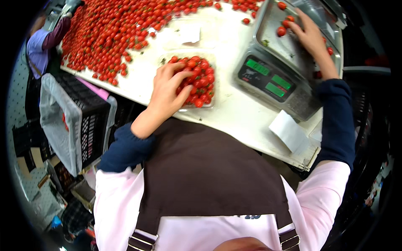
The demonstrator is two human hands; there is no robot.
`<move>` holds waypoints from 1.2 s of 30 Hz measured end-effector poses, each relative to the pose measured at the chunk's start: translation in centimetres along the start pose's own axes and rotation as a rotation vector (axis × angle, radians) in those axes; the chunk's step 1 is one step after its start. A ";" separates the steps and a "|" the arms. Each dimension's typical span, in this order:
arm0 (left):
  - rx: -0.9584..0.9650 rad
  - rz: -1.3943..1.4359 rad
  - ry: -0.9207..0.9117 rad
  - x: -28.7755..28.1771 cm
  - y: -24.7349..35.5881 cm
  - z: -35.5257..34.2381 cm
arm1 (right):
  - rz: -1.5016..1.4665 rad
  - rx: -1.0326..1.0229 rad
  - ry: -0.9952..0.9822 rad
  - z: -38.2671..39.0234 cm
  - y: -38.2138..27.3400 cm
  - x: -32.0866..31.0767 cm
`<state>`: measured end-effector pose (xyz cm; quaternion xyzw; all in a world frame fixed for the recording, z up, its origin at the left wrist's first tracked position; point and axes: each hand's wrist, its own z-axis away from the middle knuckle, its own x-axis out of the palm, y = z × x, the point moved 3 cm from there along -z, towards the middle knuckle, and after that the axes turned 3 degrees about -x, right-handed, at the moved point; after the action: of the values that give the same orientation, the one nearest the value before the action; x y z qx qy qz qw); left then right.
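Observation:
A clear plastic punnet (212,102) heaped with cherry tomatoes (203,79) stands near the table's front edge. Over its left side my left hand (167,85) is open, its curved, spread fingers touching the top tomatoes. The punnet's clear lid (171,35) lies folded back behind it, with a white paper slip (190,34) on it. At the right, my right hand (310,37) reaches over the metal pan (278,44) of a digital scale (266,78). Its fingers are apart, beside a few loose tomatoes (281,31); I cannot make out anything in it. The scale's green displays are lit.
A large spread of cherry tomatoes (113,33) covers the table's far left. Black crates (90,125), one lined with clear plastic, stand left of the table. White papers (289,131) lie at the front right corner. Another person (39,46) stands at the far left.

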<state>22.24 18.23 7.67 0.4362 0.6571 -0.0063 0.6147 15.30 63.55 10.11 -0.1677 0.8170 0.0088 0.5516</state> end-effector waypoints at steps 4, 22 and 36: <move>-0.071 0.022 0.078 -1.4 0.1 0.4 | 0.136 -0.023 -0.048 0.2 -2.9 0.7; -0.170 0.191 0.210 -2.6 -2.2 0.5 | -0.536 0.261 0.284 0.5 -13.6 -3.1; -0.113 0.072 0.086 1.5 -3.1 1.0 | -0.445 -0.183 0.093 1.9 -24.7 1.6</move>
<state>21.39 16.63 4.53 0.4242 0.6660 0.0718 0.6094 23.48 40.25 12.18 -0.3932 0.7803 -0.0467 0.4841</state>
